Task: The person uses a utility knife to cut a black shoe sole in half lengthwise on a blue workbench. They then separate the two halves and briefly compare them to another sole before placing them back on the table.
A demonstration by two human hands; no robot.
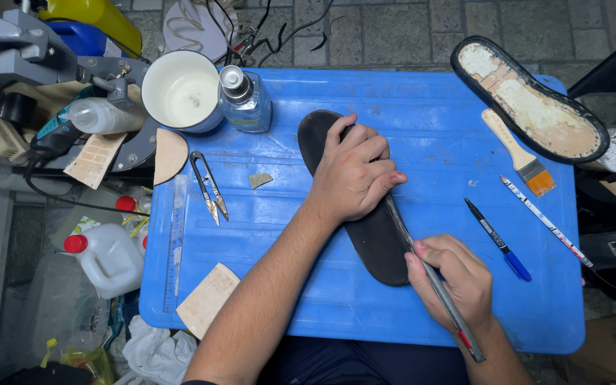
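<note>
At the far left of the frame a white jug (108,258) with a red cap stands on the floor beside the blue desk (422,107). On the desk's left edge lie a clear ruler (177,239) and two tan leather scraps (207,299), with small snips (209,187) just to their right. At the upper left a white cup (181,90) stands next to a glass bottle (244,98). In the centre a black insole (365,207) lies flat on the desk, running from upper left to lower right. The left hand (354,175) presses down on its upper half, fingers curled over it. The right hand (456,278), at lower centre-right, is closed around a slim metal knife (433,274) whose blade runs along the insole's right edge. Farther right lie a blue pen (498,239), a thin white pencil (545,220) and a brush (519,152), and at the upper right a black sole (529,98) rests with its pale inner side up.
</note>
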